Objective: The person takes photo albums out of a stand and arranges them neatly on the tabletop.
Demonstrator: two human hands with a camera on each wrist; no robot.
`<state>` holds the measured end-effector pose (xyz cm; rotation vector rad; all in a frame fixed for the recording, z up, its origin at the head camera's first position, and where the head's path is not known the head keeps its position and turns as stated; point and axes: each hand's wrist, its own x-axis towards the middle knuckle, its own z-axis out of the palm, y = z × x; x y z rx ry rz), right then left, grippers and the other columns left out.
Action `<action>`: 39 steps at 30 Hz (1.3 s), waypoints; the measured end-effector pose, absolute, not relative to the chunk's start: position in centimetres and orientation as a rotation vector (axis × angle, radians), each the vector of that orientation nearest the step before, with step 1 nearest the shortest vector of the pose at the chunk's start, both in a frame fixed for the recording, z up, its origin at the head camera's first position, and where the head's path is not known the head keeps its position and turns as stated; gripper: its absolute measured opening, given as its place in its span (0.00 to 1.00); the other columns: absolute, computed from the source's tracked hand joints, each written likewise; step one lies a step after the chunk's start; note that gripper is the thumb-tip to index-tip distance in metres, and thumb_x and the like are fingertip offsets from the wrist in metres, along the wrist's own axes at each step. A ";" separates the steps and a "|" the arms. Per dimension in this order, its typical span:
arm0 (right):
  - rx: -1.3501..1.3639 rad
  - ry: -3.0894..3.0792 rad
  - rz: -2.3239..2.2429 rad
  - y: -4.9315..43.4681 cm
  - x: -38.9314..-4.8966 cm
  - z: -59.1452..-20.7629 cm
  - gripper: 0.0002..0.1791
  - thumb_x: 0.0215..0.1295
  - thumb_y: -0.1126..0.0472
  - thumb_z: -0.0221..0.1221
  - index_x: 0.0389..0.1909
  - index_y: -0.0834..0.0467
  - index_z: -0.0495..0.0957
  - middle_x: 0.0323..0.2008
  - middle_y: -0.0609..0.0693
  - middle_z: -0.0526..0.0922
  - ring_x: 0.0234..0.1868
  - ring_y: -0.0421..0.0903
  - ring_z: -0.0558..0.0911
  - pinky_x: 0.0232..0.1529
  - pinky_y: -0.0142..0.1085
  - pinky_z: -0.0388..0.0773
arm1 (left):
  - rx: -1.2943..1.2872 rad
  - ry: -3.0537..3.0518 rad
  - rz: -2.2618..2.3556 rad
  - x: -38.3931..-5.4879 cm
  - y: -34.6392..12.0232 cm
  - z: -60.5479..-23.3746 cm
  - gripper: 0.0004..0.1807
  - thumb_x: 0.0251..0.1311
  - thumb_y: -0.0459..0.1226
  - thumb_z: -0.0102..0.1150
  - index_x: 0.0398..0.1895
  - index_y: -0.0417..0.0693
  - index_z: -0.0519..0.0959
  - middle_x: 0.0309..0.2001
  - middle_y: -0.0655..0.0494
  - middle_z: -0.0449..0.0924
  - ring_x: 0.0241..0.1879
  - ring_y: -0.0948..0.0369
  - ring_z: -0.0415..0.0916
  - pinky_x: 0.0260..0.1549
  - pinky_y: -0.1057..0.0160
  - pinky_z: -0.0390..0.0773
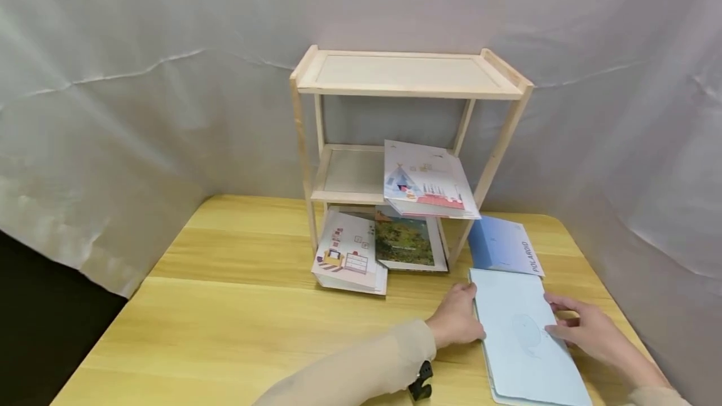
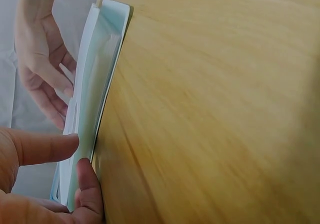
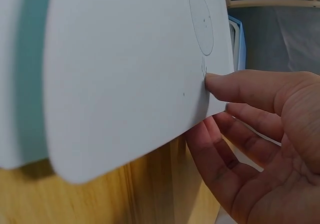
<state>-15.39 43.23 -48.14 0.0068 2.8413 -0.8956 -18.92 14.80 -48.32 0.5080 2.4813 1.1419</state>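
Observation:
A pale blue book (image 1: 510,337) with a faint line drawing lies on the right side of the table. My left hand (image 1: 457,317) holds the book's left edge, thumb above and fingers against its side, as the left wrist view shows near the spine (image 2: 86,129). On the opposite edge, my right hand (image 1: 589,331) pinches the book. In the right wrist view the thumb rests on the white sheet (image 3: 125,79) while the other fingers reach beneath it. That sheet stands a little apart from the part below. How many leaves it takes in, I cannot tell.
A blue item marked POLAROID (image 1: 504,246) lies just beyond the book. Behind stands a three-tier wooden shelf (image 1: 395,72). An illustrated book (image 1: 431,183) sticks out of its middle tier; another illustrated book (image 1: 346,255) and a landscape-covered book (image 1: 403,242) sit at the bottom. Grey cloth surrounds the table.

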 end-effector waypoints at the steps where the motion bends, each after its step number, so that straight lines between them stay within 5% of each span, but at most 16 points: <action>1: -0.002 2.842 -0.900 43.0 -15.4 -48.2 0.42 0.68 0.59 0.72 0.75 0.75 0.65 0.56 0.67 0.81 0.40 0.38 0.80 0.34 0.29 0.83 | 0.507 2.478 1.151 -18.9 14.6 -48.4 0.51 0.53 0.32 0.79 0.82 0.48 0.66 0.80 0.54 0.66 0.78 0.58 0.67 0.71 0.67 0.75; 11: -0.015 2.862 -0.858 42.8 -15.2 -47.7 0.41 0.67 0.63 0.72 0.73 0.78 0.65 0.57 0.71 0.81 0.45 0.48 0.83 0.34 0.29 0.83 | 0.525 2.477 1.192 -18.7 14.8 -48.7 0.51 0.52 0.33 0.80 0.81 0.47 0.68 0.79 0.54 0.68 0.79 0.57 0.66 0.70 0.67 0.76; 20: -0.069 2.900 -0.852 42.9 -15.4 -47.9 0.40 0.67 0.64 0.72 0.72 0.78 0.66 0.52 0.65 0.82 0.37 0.35 0.77 0.30 0.29 0.78 | 0.514 2.460 1.244 -19.1 14.5 -49.1 0.52 0.52 0.33 0.82 0.82 0.47 0.67 0.69 0.57 0.75 0.57 0.67 0.73 0.56 0.73 0.78; 32: -0.044 2.895 -0.866 43.1 -15.2 -48.1 0.40 0.68 0.62 0.72 0.73 0.77 0.67 0.53 0.65 0.81 0.38 0.34 0.77 0.32 0.29 0.81 | 0.513 2.483 1.231 -19.1 14.6 -48.9 0.49 0.54 0.34 0.81 0.81 0.48 0.69 0.68 0.58 0.76 0.52 0.69 0.74 0.57 0.73 0.78; 39: -0.004 2.874 -0.882 43.6 -15.1 -48.7 0.41 0.69 0.57 0.72 0.74 0.73 0.68 0.63 0.72 0.80 0.44 0.36 0.79 0.39 0.27 0.83 | 0.504 2.468 1.263 -19.1 14.2 -49.2 0.47 0.54 0.34 0.81 0.80 0.49 0.71 0.49 0.60 0.78 0.48 0.68 0.75 0.53 0.73 0.77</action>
